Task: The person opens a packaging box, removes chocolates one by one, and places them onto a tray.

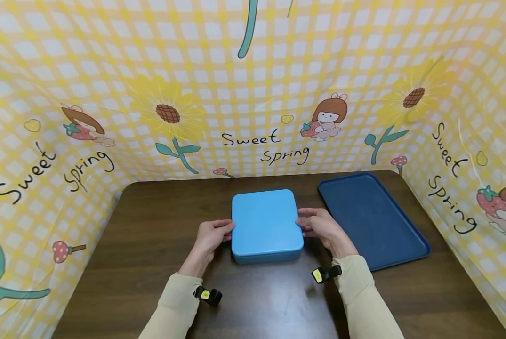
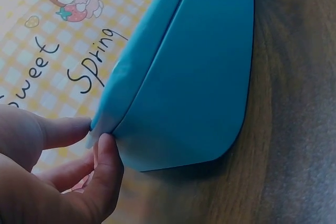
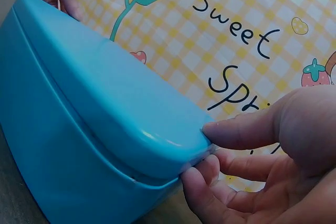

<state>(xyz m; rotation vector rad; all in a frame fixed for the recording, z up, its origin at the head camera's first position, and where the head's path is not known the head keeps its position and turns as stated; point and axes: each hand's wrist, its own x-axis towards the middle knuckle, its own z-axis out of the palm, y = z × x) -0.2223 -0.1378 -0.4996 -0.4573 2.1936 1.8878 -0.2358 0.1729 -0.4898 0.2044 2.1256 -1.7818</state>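
A light blue rectangular box [image 1: 267, 258] stands on the table with its blue lid [image 1: 266, 221] on top. A thin seam runs between lid and body in both wrist views. My left hand [image 1: 211, 236] pinches the lid's left edge, thumb [image 2: 68, 131] on the upper side and fingers at the rim below. On the opposite side, my right hand [image 1: 324, 228] pinches the lid's right edge the same way, its thumb [image 3: 244, 129] on the rounded corner and the fingers curled under the rim. What the box holds is hidden.
A dark blue tray [image 1: 373, 219] lies to the right of the box, behind the right hand and wrist. The brown wooden table [image 1: 164, 207] is enclosed at the back and sides by a yellow checked cloth [image 1: 244, 108] with printed flowers and lettering.
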